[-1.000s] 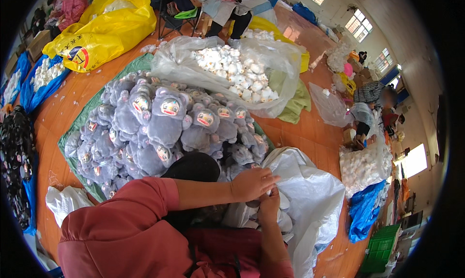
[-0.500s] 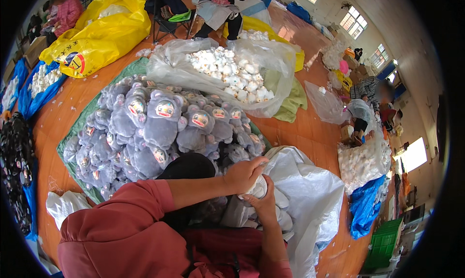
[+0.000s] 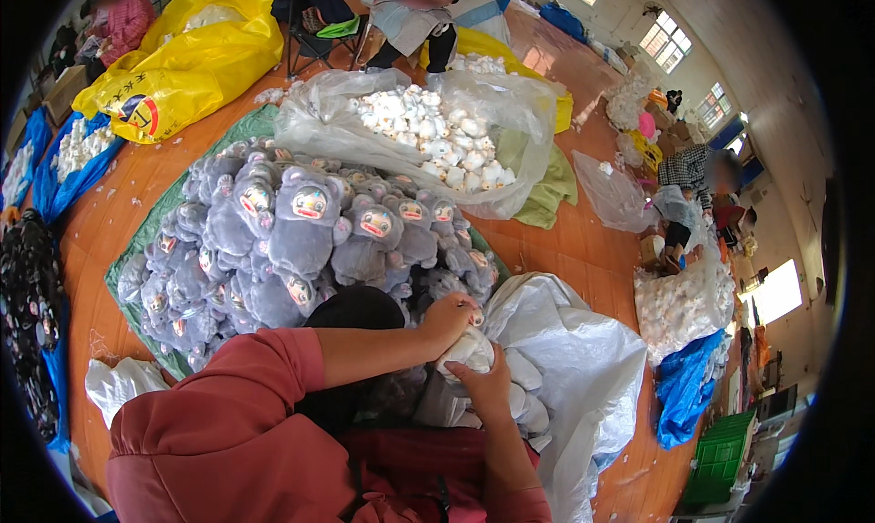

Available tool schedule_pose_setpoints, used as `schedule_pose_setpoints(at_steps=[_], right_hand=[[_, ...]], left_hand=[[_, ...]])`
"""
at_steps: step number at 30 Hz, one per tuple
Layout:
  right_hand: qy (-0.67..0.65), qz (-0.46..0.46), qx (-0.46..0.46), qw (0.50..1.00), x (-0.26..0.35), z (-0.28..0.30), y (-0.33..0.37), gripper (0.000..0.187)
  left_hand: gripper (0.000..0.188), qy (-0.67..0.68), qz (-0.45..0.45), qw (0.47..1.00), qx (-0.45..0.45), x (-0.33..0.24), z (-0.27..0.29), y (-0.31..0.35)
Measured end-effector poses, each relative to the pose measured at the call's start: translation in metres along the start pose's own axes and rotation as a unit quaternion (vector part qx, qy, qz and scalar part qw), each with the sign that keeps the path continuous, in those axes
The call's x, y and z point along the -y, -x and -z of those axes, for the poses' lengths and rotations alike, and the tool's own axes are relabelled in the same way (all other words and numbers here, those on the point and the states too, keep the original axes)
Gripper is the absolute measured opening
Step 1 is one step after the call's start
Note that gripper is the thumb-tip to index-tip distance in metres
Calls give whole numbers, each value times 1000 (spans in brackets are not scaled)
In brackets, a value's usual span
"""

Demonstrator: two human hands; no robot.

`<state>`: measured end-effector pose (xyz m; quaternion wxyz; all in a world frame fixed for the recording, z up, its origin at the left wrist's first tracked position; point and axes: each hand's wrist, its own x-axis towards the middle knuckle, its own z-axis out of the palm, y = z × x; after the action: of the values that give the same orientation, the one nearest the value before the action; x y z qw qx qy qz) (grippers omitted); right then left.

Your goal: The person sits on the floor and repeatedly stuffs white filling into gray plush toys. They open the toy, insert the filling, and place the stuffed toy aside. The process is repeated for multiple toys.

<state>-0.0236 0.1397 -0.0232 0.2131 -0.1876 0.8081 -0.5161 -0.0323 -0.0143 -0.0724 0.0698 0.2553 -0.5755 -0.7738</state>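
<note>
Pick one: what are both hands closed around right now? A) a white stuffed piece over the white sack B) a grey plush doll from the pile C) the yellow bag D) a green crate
A: the left hand and right hand clasp a white stuffed piece between them, above the white sack; the pile of grey plush dolls lies beyond, untouched.
</note>
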Motion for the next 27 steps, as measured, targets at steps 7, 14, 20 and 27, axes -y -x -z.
schedule_pose_setpoints(at_steps=[7, 14, 20, 27], right_hand=[[-224, -56, 12, 973, 4, 29, 15, 49], [-193, -10, 23, 981, 7, 45, 26, 52], [-151, -49, 27, 987, 3, 49, 24, 58], [-66, -99, 26, 992, -9, 40, 13, 55]], left_hand=[[30, 32, 171, 946, 275, -34, 1, 16], [42, 3, 222, 884, 412, -60, 18, 27], [47, 4, 199, 882, 427, -68, 11, 35], [48, -44, 178, 908, 377, -43, 6, 31]])
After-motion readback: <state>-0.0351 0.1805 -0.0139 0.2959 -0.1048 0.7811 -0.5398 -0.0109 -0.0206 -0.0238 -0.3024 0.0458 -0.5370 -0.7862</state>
